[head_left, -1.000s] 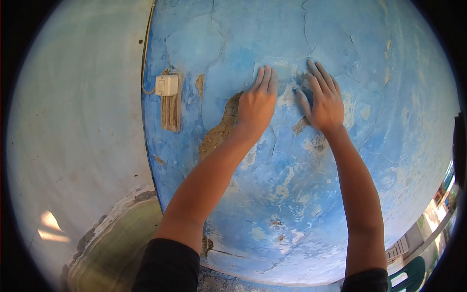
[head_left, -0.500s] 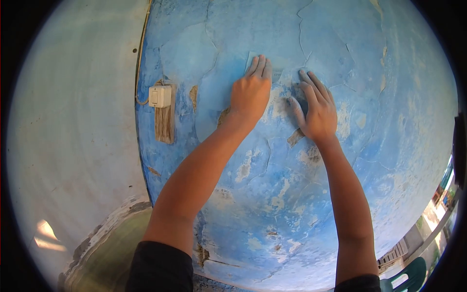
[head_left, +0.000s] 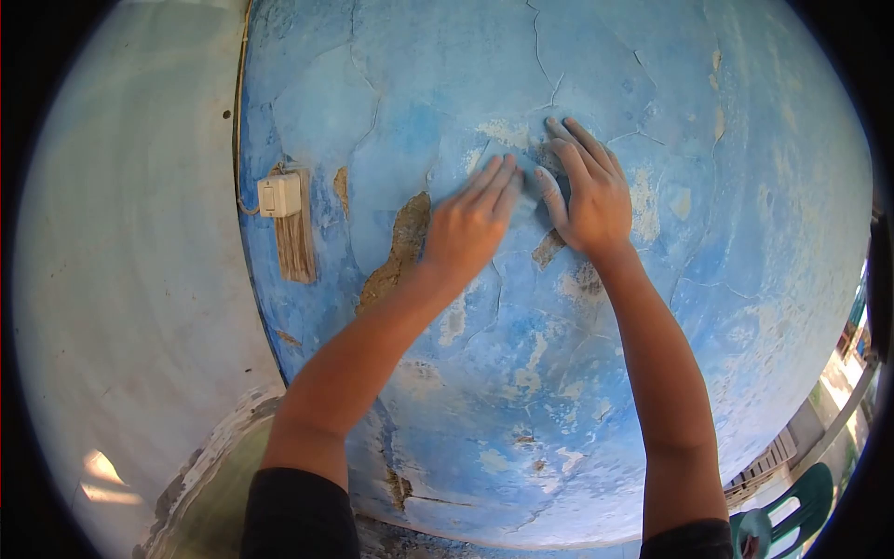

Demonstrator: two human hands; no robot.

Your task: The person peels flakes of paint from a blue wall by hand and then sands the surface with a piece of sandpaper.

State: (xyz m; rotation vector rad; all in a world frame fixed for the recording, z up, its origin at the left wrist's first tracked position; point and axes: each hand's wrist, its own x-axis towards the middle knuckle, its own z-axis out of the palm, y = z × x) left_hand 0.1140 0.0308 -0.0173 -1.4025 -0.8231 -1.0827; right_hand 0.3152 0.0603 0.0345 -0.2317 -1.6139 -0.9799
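Blue paint, cracked and flaking, covers the broad wall (head_left: 745, 233) that a person faces with both arms raised, while a paler wall (head_left: 140, 233) adjoins it on the left. Part of a green chair (head_left: 812, 503) shows at the near right, below the painted surface. Bare forearms extend from black sleeves (head_left: 300, 517) toward the middle of the blue wall, the two hands just beside each other.

The right hand (head_left: 594, 196) lies against the wall, its grip spread, thumb well apart from the fingers, with hold of nothing visible; its fingertips look greyed. Its neighbour, the left hand (head_left: 468, 224), is laid flat, fingers straight and close together, its grip not curled around anything. Left of that hand, a brown bare patch (head_left: 402, 244) exposes the material under the paint. Farther left, a weathered wooden block (head_left: 296, 247) is fixed upright to the wall. A thin pale sheet (head_left: 524, 170) sits between the left fingers and the wall, partly hidden and blurred, short of the right thumb. Smaller still, a white switch (head_left: 279, 196) is mounted on the block's upper part.
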